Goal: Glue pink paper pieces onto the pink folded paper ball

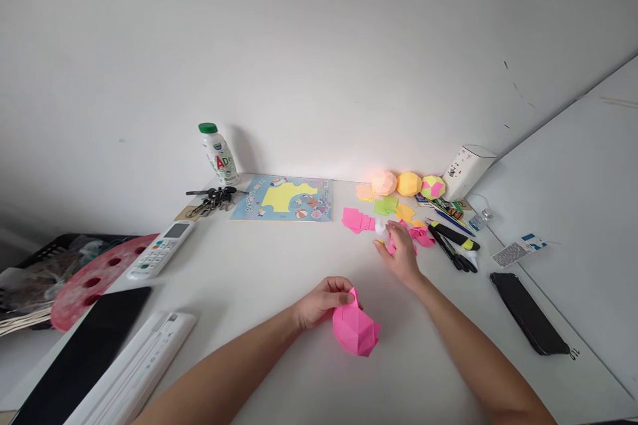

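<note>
Near the front middle of the table, my left hand pinches the top of a pink folded-paper ball, whose faceted body hangs beside the fingers with loose points sticking out. Farther back, my right hand has its fingers closed around a small white bottle; a bit of yellow shows near its lower end. Pink paper pieces lie behind and beside that hand, which partly hides them. To its left are flat pink paper slips. Green paper slips and orange ones lie just beyond.
Finished-looking paper balls line the wall beside a white cylinder. Scissors, a cutter and a black pouch lie right. Leftward are a puzzle-patterned sheet, bottle, keys, remote and black tablet.
</note>
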A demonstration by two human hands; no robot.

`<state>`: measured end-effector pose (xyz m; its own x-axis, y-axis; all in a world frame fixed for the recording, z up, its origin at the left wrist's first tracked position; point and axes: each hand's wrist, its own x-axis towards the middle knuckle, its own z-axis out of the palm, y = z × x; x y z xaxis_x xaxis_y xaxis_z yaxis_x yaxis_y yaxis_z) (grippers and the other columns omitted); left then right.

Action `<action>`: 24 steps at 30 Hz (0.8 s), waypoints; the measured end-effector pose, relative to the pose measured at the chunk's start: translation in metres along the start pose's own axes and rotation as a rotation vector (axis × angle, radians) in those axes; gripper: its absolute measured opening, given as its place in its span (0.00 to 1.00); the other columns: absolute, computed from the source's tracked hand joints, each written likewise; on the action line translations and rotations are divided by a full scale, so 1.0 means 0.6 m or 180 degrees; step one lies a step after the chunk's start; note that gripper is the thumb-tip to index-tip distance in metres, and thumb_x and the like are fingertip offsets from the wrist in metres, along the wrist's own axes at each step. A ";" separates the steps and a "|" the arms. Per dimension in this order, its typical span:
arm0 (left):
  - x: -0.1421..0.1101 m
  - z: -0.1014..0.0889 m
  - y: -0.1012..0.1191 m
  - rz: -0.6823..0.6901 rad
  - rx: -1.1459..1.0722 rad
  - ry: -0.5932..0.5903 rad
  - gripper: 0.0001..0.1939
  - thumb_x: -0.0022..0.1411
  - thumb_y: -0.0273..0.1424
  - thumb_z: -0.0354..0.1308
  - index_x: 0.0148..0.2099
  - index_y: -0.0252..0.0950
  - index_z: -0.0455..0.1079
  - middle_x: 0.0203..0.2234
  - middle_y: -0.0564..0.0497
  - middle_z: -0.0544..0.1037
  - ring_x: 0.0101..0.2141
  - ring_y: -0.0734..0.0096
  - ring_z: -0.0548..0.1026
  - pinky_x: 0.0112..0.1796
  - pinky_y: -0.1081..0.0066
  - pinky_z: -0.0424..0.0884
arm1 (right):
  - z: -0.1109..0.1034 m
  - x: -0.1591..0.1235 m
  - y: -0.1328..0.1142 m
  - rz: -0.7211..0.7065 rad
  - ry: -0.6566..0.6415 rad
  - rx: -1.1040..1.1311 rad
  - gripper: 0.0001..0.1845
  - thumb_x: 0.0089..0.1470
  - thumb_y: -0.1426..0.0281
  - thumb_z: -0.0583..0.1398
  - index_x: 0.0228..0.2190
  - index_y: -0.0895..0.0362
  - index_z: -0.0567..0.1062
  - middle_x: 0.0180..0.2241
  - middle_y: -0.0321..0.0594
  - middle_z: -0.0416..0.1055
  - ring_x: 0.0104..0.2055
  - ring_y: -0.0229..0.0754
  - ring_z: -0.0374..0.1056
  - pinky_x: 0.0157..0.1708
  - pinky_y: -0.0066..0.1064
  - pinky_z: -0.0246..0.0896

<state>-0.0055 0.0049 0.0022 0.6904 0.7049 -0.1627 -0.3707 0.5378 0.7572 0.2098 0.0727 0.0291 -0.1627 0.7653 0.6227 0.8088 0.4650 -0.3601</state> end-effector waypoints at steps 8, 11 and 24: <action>-0.001 -0.002 0.003 -0.0098 -0.0111 0.0038 0.10 0.46 0.32 0.68 0.28 0.32 0.72 0.24 0.48 0.77 0.31 0.64 0.76 0.33 0.68 0.68 | -0.166 0.030 -0.123 0.0570 -0.0385 0.1486 0.16 0.51 0.60 0.61 0.41 0.52 0.68 0.37 0.40 0.68 0.31 0.41 0.66 0.28 0.31 0.64; -0.002 -0.002 0.005 -0.0141 -0.0144 0.0031 0.09 0.47 0.32 0.67 0.28 0.32 0.73 0.24 0.49 0.76 0.31 0.65 0.75 0.33 0.68 0.68 | -0.180 0.019 -0.135 0.0654 -0.0238 0.1777 0.12 0.50 0.60 0.62 0.35 0.53 0.69 0.29 0.36 0.67 0.25 0.37 0.62 0.23 0.28 0.60; -0.005 -0.009 0.005 -0.0172 -0.0090 0.0027 0.08 0.50 0.33 0.65 0.31 0.33 0.76 0.26 0.46 0.79 0.31 0.63 0.75 0.36 0.65 0.68 | -0.130 0.013 -0.147 0.0661 -0.0859 0.1899 0.10 0.50 0.64 0.62 0.33 0.53 0.68 0.27 0.34 0.66 0.21 0.35 0.60 0.21 0.28 0.59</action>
<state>-0.0119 0.0066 0.0015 0.7046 0.6783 -0.2082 -0.3505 0.5879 0.7291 0.1811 0.0028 0.1199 -0.2356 0.9133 0.3323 0.4014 0.4028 -0.8225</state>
